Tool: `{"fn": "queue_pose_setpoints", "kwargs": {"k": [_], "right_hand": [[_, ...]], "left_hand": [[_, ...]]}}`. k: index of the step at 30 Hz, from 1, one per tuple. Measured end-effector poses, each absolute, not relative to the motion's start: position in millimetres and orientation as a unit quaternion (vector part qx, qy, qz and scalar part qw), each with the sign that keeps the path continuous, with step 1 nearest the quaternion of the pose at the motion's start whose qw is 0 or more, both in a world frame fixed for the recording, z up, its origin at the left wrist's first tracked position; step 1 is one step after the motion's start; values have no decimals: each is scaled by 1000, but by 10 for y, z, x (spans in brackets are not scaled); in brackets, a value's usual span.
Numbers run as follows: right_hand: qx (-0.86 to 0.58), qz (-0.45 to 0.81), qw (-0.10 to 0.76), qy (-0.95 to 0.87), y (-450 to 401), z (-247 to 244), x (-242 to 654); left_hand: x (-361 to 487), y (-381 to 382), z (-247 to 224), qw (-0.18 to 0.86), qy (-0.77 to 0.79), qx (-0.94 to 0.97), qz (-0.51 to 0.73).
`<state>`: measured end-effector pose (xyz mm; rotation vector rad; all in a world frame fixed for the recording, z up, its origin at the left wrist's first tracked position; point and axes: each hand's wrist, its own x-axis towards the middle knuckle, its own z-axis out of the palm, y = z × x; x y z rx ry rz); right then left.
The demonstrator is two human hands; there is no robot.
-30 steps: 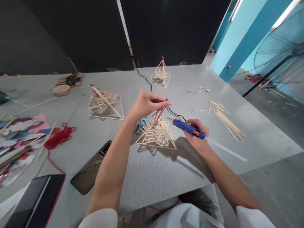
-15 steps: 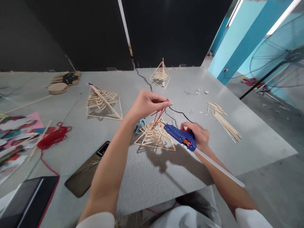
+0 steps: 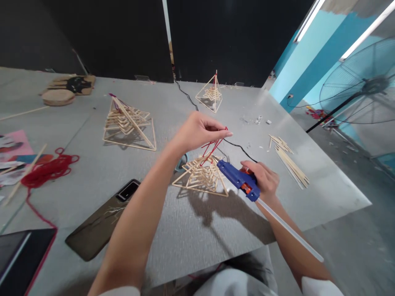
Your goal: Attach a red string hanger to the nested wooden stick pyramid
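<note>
Pinched between the fingertips of my left hand (image 3: pixel 205 130) is red yarn (image 3: pixel 212 153), whose strands run down to a wooden stick frame (image 3: pixel 202 176) on the table. The frame has a triangular base with stacked zigzag layers of sticks. My right hand (image 3: pixel 262 176) is wrapped round a blue hot glue gun (image 3: pixel 237 179). A long clear glue stick (image 3: pixel 290 230) trails from its back end. The nozzle points at the upper part of the frame, near the yarn; whether it touches cannot be made out. Behind my left forearm, light-blue scissors (image 3: pixel 181 163) show in part.
Similar stick frames stand at left (image 3: pixel 129 123) and at the back (image 3: pixel 210 93). A phone (image 3: pixel 95 226), a heap of red yarn (image 3: pixel 49 169) and a dark flat device (image 3: pixel 24 255) lie left. Loose sticks (image 3: pixel 291 164) lie right. A black cord (image 3: pixel 239 147) crosses the table (image 3: pixel 185 230).
The view has shifted slightly, so the table things sit a little differently. Both hands appear slightly further right, keeping the same grips on the yarn and the glue gun.
</note>
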<state>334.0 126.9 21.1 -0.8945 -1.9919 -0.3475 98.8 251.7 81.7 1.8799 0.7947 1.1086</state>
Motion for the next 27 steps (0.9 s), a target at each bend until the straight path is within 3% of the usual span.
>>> {"fn": "queue_pose_setpoints", "kwargs": {"k": [27], "right_hand": [[-373, -153, 435, -805, 1269, 150, 3302]], "left_hand": [[1016, 2535, 780, 425, 300, 744, 420]]}}
